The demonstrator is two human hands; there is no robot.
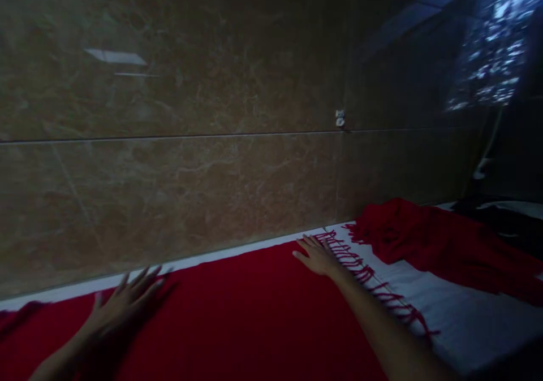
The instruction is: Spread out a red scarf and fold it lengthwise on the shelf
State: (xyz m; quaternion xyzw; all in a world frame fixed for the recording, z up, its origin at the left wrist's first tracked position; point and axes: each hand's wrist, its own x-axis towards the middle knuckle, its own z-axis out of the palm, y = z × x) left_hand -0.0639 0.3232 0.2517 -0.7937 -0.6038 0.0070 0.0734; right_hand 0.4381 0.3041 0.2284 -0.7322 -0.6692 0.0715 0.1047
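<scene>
A red fringed scarf point(246, 307) lies spread out flat across a white surface. My right hand point(318, 256) rests on its far right corner, fingers stretched out, next to the fringe point(365, 273) along the right end. Over the left part of the cloth is my left hand point(125, 302), its fingers spread and slightly blurred; a shadow falls beside it. I cannot tell whether the left palm touches the cloth. Neither hand grips anything. At the far left the cloth shows a small fold.
A second red fringed cloth point(424, 239) lies crumpled on the white surface point(462, 319) at the right. Behind it is dark cloth point(496, 214). A brown marbled tile wall point(212, 183) borders the far edge, with a small white fitting point(340, 118) on it.
</scene>
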